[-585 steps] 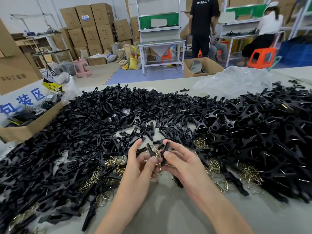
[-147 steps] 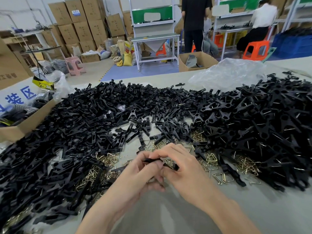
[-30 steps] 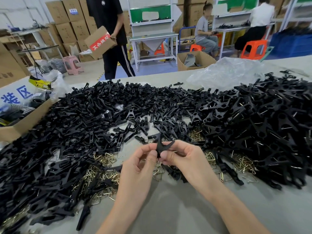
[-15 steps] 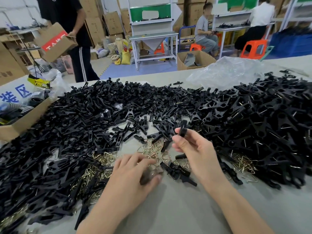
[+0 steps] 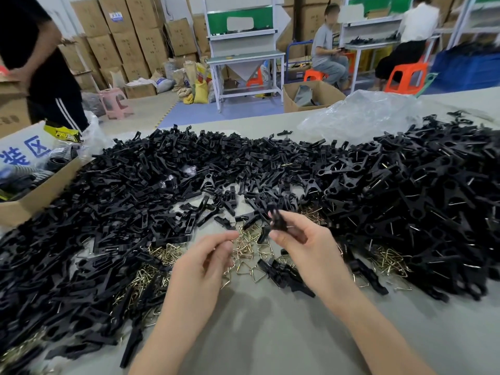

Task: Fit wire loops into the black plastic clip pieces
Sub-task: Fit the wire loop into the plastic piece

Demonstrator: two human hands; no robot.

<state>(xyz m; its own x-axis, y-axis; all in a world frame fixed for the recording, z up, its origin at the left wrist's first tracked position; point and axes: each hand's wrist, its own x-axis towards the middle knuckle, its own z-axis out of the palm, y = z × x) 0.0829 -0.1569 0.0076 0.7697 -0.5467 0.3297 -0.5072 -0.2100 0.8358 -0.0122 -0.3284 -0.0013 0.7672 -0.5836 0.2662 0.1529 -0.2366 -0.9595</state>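
Over the scatter of brass wire loops [image 5: 247, 249] on the grey table [image 5: 270, 334], the left hand [image 5: 205, 269] curls thumb and forefinger tips together, though blur hides whether they pinch anything. The right hand [image 5: 311, 250] pinches one black clip piece [image 5: 276, 219]. A heap of black clip pieces [image 5: 130, 190] rings the loops left, behind and right, with a crumpled clear plastic bag [image 5: 359, 117] farther behind them.

Left hand [image 5: 203, 266]: raised, fingers curled inward, contents indiscernible. Right hand [image 5: 311, 250]: raised, apart from left, thumb and fingers pinching clip piece [image 5: 276, 219].
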